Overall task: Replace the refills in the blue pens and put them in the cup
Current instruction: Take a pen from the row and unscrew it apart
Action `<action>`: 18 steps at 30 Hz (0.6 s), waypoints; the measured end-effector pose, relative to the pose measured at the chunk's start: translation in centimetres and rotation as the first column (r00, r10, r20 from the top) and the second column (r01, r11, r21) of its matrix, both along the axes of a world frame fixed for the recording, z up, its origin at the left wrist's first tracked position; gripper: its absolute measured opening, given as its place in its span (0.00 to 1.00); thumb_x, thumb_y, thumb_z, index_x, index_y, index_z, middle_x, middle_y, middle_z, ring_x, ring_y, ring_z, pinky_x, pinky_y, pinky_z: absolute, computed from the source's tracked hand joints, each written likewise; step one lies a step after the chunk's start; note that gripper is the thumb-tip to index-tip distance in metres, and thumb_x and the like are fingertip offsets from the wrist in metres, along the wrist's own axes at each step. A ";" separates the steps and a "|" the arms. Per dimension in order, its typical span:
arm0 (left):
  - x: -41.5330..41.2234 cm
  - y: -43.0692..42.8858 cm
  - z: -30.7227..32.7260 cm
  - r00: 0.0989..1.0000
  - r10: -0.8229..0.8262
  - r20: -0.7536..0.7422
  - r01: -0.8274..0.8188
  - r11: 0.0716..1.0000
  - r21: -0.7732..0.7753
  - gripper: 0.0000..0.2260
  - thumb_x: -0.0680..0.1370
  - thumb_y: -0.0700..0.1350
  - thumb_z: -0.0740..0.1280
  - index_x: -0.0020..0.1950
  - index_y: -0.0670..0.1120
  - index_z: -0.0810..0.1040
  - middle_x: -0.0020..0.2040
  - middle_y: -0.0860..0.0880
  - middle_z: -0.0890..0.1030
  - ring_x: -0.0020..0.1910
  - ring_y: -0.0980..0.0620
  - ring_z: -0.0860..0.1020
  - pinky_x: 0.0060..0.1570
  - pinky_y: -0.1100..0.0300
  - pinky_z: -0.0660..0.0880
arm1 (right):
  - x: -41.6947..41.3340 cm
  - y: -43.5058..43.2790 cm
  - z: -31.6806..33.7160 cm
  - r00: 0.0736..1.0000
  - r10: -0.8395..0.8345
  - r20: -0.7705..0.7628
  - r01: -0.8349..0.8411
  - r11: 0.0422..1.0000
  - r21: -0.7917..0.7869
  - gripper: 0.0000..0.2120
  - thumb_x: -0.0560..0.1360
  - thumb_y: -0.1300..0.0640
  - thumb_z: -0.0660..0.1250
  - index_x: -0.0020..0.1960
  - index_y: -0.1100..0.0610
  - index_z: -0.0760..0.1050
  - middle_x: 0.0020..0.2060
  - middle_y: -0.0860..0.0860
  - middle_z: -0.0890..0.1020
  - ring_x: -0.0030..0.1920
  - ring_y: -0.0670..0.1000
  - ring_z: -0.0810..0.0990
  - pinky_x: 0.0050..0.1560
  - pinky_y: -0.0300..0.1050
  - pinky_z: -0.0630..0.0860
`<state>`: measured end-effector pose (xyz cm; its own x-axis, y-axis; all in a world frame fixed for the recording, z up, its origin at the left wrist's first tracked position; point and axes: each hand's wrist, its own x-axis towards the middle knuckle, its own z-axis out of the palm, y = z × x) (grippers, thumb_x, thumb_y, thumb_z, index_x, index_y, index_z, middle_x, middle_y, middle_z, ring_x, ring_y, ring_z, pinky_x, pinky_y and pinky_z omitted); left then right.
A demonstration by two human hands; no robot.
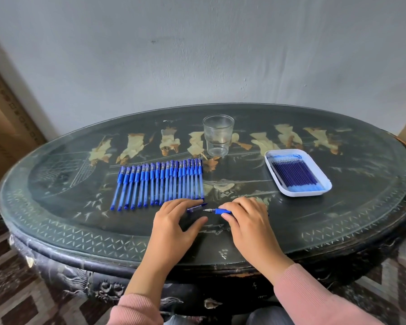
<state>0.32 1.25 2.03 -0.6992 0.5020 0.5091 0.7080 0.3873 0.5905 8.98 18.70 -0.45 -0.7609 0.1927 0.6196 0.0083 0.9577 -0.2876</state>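
Note:
A row of several capped blue pens [159,184] lies side by side on the dark oval table [338,219]. A clear cup [218,134] with nothing in it stands behind the row. At the right, a white tray [327,187] holds several blue refills [295,175]. My left hand [177,219] holds a pen cap [197,208] just in front of the row. My right hand [245,218] grips an uncapped blue pen [218,211], its tip pointing left toward the cap. Cap and tip are a short way apart.
The table's glass top has pale painted figures, and its front edge runs just below my wrists. A grey wall stands close behind. Patterned floor shows on both sides, with cardboard at far left and far right.

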 end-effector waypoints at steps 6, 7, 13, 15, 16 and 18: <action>-0.1 0.2 -0.3 0.998 -0.047 0.049 0.045 0.998 0.047 0.09 0.70 0.43 0.77 0.48 0.51 0.84 0.43 0.64 0.82 0.49 0.64 0.78 0.53 0.73 0.70 | 0.1 -0.4 0.6 0.996 0.083 0.011 -0.083 0.996 -0.018 0.12 0.80 0.52 0.57 0.52 0.52 0.80 0.44 0.45 0.76 0.46 0.49 0.73 0.53 0.44 0.67; -0.2 0.3 -0.5 0.998 -0.045 0.038 0.043 0.998 0.048 0.07 0.71 0.43 0.77 0.47 0.52 0.84 0.43 0.65 0.81 0.48 0.63 0.78 0.52 0.70 0.71 | 0.1 -0.4 0.6 0.995 0.099 0.017 -0.099 0.995 -0.029 0.12 0.80 0.53 0.57 0.52 0.52 0.79 0.44 0.45 0.76 0.47 0.49 0.73 0.52 0.44 0.68; -0.1 0.6 -1.3 0.993 -0.014 -0.119 0.002 0.994 -0.107 0.07 0.78 0.53 0.62 0.45 0.54 0.77 0.41 0.60 0.77 0.42 0.60 0.73 0.44 0.58 0.68 | 0.1 -0.3 0.6 0.986 0.160 0.038 -0.158 0.986 -0.061 0.10 0.80 0.54 0.58 0.50 0.53 0.77 0.45 0.44 0.76 0.47 0.48 0.73 0.52 0.45 0.71; 0.0 0.5 -1.2 0.992 -0.010 -0.123 -0.007 0.990 -0.142 0.12 0.80 0.55 0.57 0.43 0.53 0.76 0.39 0.59 0.75 0.40 0.60 0.70 0.43 0.59 0.66 | 0.1 -0.4 0.6 0.983 0.178 0.039 -0.175 0.982 -0.070 0.10 0.80 0.54 0.58 0.50 0.53 0.77 0.45 0.44 0.76 0.47 0.48 0.73 0.51 0.46 0.73; 0.1 0.5 -1.0 0.996 -0.011 -0.092 -0.003 0.989 -0.145 0.15 0.81 0.57 0.55 0.41 0.54 0.74 0.37 0.59 0.73 0.40 0.60 0.69 0.44 0.58 0.66 | 0.2 -0.4 0.7 0.982 0.183 0.039 -0.180 0.981 -0.070 0.10 0.80 0.54 0.58 0.50 0.54 0.77 0.45 0.45 0.76 0.47 0.48 0.73 0.52 0.46 0.73; 0.2 0.4 -0.7 1.000 -0.007 0.008 0.008 0.992 -0.125 0.17 0.81 0.62 0.50 0.38 0.58 0.70 0.36 0.60 0.72 0.41 0.59 0.70 0.46 0.57 0.67 | 0.2 -0.4 0.7 0.983 0.177 0.040 -0.175 0.983 -0.057 0.10 0.80 0.54 0.57 0.51 0.54 0.77 0.45 0.45 0.77 0.48 0.48 0.73 0.52 0.46 0.74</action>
